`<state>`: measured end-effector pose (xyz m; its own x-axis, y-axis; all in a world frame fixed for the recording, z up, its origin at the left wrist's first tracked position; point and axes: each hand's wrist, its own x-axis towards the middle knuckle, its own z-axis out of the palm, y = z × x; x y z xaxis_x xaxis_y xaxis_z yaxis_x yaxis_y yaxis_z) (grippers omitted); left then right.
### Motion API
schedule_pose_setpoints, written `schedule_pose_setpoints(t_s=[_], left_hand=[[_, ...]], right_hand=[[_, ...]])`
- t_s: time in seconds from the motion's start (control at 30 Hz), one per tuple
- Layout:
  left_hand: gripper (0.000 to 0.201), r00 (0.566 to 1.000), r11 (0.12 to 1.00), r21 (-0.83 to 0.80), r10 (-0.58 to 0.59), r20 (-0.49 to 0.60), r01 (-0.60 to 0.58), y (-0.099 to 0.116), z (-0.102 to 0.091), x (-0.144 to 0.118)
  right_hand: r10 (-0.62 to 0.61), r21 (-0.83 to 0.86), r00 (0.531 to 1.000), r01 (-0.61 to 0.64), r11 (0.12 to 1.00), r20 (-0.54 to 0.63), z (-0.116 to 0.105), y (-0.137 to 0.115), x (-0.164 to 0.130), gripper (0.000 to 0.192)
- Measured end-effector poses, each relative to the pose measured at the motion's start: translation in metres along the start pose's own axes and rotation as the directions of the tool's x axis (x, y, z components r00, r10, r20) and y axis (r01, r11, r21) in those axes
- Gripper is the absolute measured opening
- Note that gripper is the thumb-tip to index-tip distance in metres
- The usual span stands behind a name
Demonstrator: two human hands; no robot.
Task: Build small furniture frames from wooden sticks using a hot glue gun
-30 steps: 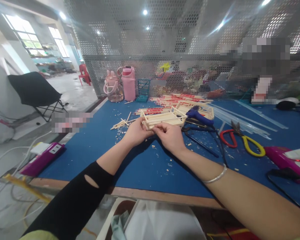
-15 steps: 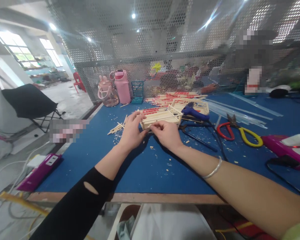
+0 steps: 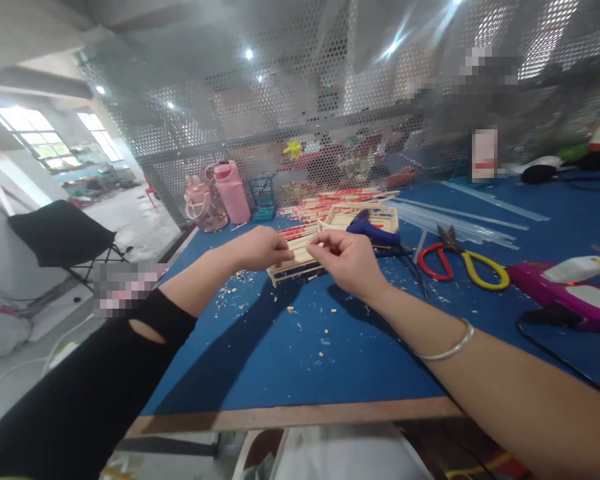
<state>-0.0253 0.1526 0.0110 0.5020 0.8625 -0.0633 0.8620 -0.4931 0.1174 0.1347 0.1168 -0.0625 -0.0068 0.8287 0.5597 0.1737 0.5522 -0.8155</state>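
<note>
A small box-like frame of pale wooden sticks (image 3: 295, 257) is held over the blue table (image 3: 290, 347), lifted and tilted. My left hand (image 3: 260, 248) grips its left end, fingers curled around the sticks. My right hand (image 3: 347, 260) pinches its right side with thumb and fingers; a silver bangle sits on that wrist. Behind the frame lies a blue glue gun (image 3: 373, 232) and a second stick frame (image 3: 367, 215). A heap of red-tipped sticks (image 3: 330, 199) lies farther back.
Red and yellow-handled cutters (image 3: 460, 263) lie to the right, a magenta tool (image 3: 565, 293) beyond them. Clear glue rods (image 3: 455, 223) fan out behind. Pink bottles (image 3: 227, 193) and a small teal basket (image 3: 263, 197) stand at the mesh wall. Wood chips litter the mat.
Both hands have raised the stick frame off the table and brought it nearer; my left hand moved from the frame's front to its left end. The view has tilted.
</note>
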Motion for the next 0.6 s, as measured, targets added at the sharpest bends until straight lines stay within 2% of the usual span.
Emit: schedule_pose_setpoints(t_s=[0.07,0.13,0.33,0.43,0.6], left_hand=[[0.032,1.0,0.997,-0.075,-0.024,0.019,0.025,-0.002,-0.007,-0.001],[0.03,0.999,0.982,-0.185,-0.037,0.027,0.042,-0.003,-0.013,-0.002],[0.024,0.995,0.824,-0.562,-0.026,0.092,0.073,0.002,-0.014,-0.006],[0.023,0.996,0.788,-0.613,-0.008,0.088,0.06,0.004,-0.01,-0.009],[0.021,0.998,0.822,-0.566,-0.048,0.046,0.066,0.01,-0.009,-0.015]], right_hand=[[0.0,-0.046,0.994,0.005,0.999,0.106,0.005,0.001,-0.005,0.02],[0.002,-0.065,0.987,0.009,0.998,0.158,0.011,0.003,-0.011,0.021],[-0.036,-0.074,0.99,0.046,0.996,0.134,0.017,0.007,-0.015,0.022],[-0.032,-0.077,0.989,0.043,0.996,0.143,0.014,0.005,-0.012,0.021],[0.024,-0.198,0.984,0.011,0.98,0.177,0.009,-0.001,-0.009,0.021]])
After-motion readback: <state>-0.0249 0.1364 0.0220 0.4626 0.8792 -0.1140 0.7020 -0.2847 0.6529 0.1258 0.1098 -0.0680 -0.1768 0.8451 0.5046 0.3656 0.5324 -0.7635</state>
